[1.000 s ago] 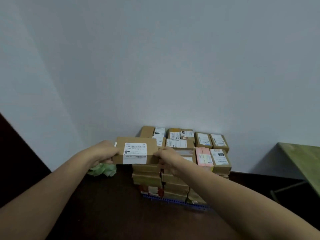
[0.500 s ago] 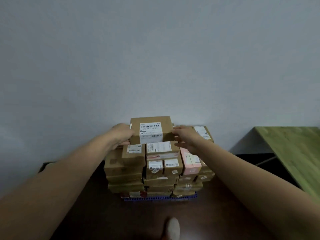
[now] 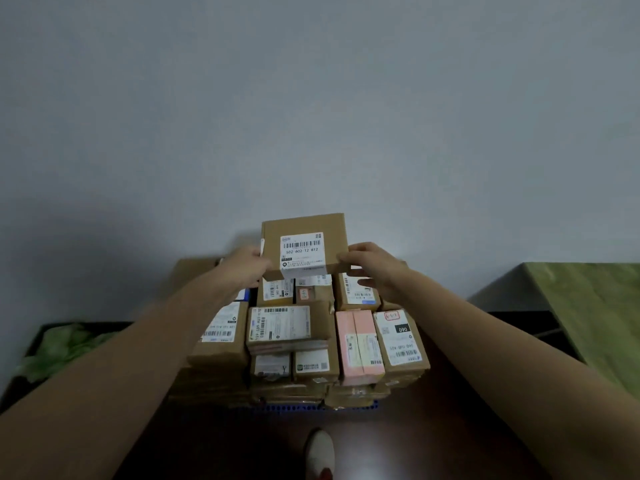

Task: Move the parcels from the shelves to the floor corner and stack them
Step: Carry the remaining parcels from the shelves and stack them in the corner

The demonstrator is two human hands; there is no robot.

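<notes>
One parcel (image 3: pixel 306 245), label (image 3: pixel 302 252) up, lengthwise left-right

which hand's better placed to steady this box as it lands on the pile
Left, probably: the left hand grips the parcel by its side, while the right hand has fingers beneath its corner, above the stack, and would need to slide out first.

A green table (image 3: pixel 588 306) stands against the grey wall (image 3: pixel 311 98), on the right. Crumpled green material (image 3: pixel 65 348) lies below the wall, on the left.
</notes>
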